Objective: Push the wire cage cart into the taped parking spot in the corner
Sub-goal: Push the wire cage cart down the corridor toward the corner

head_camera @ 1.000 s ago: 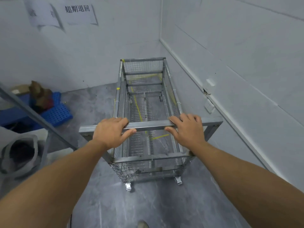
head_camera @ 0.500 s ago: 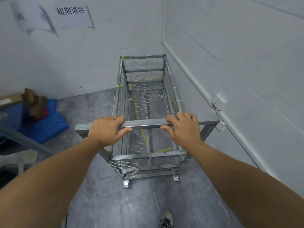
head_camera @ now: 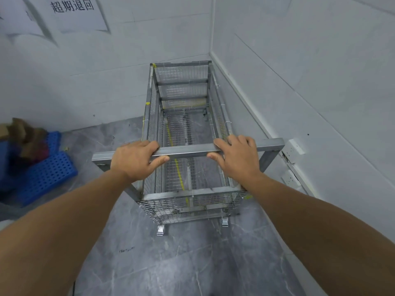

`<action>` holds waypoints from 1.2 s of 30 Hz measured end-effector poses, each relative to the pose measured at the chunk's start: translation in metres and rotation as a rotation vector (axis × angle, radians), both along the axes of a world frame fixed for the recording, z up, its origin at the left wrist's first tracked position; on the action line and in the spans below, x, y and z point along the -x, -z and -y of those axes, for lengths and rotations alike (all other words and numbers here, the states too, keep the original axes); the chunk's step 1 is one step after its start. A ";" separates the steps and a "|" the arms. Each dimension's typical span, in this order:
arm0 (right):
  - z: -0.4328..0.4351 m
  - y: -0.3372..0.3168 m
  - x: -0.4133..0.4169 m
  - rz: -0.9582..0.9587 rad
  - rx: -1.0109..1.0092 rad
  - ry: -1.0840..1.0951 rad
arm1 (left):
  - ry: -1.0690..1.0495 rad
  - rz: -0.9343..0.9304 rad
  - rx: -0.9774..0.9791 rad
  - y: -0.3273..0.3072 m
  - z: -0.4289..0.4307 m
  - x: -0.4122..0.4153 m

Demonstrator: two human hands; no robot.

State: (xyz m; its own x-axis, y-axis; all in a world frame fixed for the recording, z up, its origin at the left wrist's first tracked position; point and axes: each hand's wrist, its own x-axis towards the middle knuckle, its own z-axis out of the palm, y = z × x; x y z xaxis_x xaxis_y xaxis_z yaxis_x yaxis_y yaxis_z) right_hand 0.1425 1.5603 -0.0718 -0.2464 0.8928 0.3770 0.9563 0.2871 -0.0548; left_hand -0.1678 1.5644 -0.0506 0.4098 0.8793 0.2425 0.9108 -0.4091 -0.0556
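The wire cage cart [head_camera: 181, 82] is a tall, empty metal mesh frame on small casters, pointing into the room's corner. Its far end stands at the back wall and its right side runs along the right wall. My left hand [head_camera: 133, 160] and my right hand [head_camera: 237, 159] both grip the cart's flat metal handle bar [head_camera: 186, 151], thumbs under it. Yellow floor tape [head_camera: 178, 167] shows through the mesh bottom as a long line, with a short piece [head_camera: 248, 197] by the near right corner.
A blue perforated plastic pallet [head_camera: 46, 174] with brown cardboard scraps [head_camera: 25, 135] lies at the left by the back wall. White wall sockets [head_camera: 292, 152] stick out of the right wall near the handle's right end. Paper notices [head_camera: 72, 9] hang on the back wall. Grey floor lies behind the cart.
The cart has rolled forward, deeper into the corner, with both hands still on the handle. The pallet has slid toward the left edge of the view.
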 end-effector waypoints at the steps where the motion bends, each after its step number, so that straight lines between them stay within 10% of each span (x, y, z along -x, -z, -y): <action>1: -0.011 0.000 0.000 -0.004 0.003 -0.001 | 0.000 0.011 -0.002 0.001 -0.011 0.001; 36: -0.105 0.005 -0.007 0.070 -0.059 -0.054 | -0.059 0.019 -0.006 -0.003 -0.095 -0.004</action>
